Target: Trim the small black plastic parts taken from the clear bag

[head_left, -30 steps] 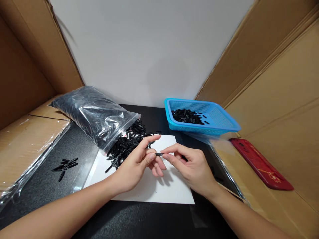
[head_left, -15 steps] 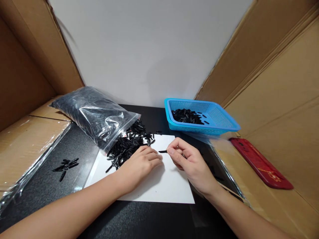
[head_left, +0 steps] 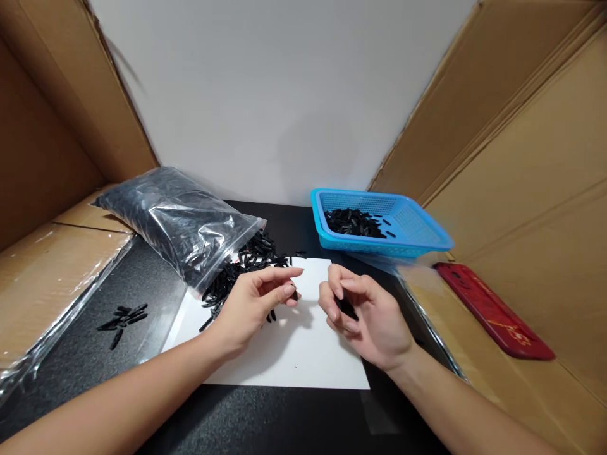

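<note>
Over the white sheet (head_left: 303, 360), my left hand (head_left: 258, 303) pinches a small black strip (head_left: 294, 293) between thumb and fingers. To its right, my right hand (head_left: 370, 313) is curled around several black pieces (head_left: 347, 308) that show in its palm. A pile of slim black pieces (head_left: 222, 281) lies on the sheet's far left, partly behind my left hand. They spill from the mouth of a clear plastic bag (head_left: 175, 218) full of more of them. Their exact kind is too small to tell.
A blue basket (head_left: 389, 243) at the back right holds many black pieces. Several loose black pieces (head_left: 121, 319) lie on the dark table at left. A red case-like object (head_left: 493, 309) rests on cardboard at right. Cardboard walls (head_left: 535, 145) stand on both sides.
My left hand has lifted off the pile's edge and turned, now pinching a black strip. My right hand has drawn its strip in and curled, showing black pieces in the palm.
</note>
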A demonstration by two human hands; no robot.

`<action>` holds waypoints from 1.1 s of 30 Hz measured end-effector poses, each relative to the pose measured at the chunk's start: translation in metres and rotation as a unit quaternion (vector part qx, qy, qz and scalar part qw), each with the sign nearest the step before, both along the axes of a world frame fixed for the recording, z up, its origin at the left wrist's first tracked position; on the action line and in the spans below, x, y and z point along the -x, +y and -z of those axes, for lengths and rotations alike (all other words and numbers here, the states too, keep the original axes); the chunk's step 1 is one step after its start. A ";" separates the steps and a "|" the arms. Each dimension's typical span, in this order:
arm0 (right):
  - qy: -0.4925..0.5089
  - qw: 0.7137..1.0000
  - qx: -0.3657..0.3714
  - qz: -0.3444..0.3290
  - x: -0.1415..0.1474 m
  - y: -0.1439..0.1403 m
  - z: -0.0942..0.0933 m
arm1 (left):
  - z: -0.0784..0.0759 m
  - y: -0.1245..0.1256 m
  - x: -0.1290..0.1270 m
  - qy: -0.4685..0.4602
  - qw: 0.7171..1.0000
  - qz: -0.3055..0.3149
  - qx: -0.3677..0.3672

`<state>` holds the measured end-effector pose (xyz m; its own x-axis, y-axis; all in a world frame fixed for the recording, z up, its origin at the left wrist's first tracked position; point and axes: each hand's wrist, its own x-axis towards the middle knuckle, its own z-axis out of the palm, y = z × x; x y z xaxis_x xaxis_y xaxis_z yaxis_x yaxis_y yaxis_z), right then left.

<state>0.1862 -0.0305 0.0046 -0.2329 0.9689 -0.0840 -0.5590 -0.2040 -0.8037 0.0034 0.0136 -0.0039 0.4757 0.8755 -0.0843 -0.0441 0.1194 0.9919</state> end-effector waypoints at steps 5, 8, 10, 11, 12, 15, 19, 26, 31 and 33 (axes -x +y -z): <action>-0.018 1.000 0.015 0.005 -0.003 0.004 0.004 | 0.000 -0.003 -0.002 -0.071 0.992 -0.014 0.101; -0.139 0.987 -0.041 0.066 -0.001 0.004 0.007 | -0.001 -0.004 -0.003 -0.085 0.991 -0.019 0.099; -0.263 0.953 -0.111 0.100 0.000 0.001 0.009 | -0.003 -0.005 -0.003 -0.097 0.991 -0.027 0.092; -0.325 0.927 -0.150 0.110 0.001 -0.001 0.009 | -0.004 -0.005 -0.003 -0.104 0.990 -0.030 0.091; -0.378 0.900 -0.186 0.114 0.003 -0.003 0.010 | -0.004 -0.005 -0.002 -0.111 0.989 -0.032 0.091; -0.468 0.836 -0.256 0.129 0.006 -0.008 0.010 | -0.005 -0.006 -0.001 -0.125 0.987 -0.028 0.093; -0.500 0.801 -0.282 0.169 0.009 -0.010 0.010 | -0.005 -0.005 -0.001 -0.137 0.986 -0.021 0.091; -0.497 0.801 -0.275 0.190 0.006 -0.009 0.010 | -0.004 -0.002 0.000 -0.107 0.993 -0.005 0.047; -0.481 0.817 -0.237 0.211 0.005 -0.010 0.008 | -0.010 0.017 0.014 0.173 0.951 0.105 -0.234; -0.468 0.829 -0.225 0.207 0.005 -0.010 0.007 | -0.013 0.025 0.021 0.309 0.849 0.169 -0.394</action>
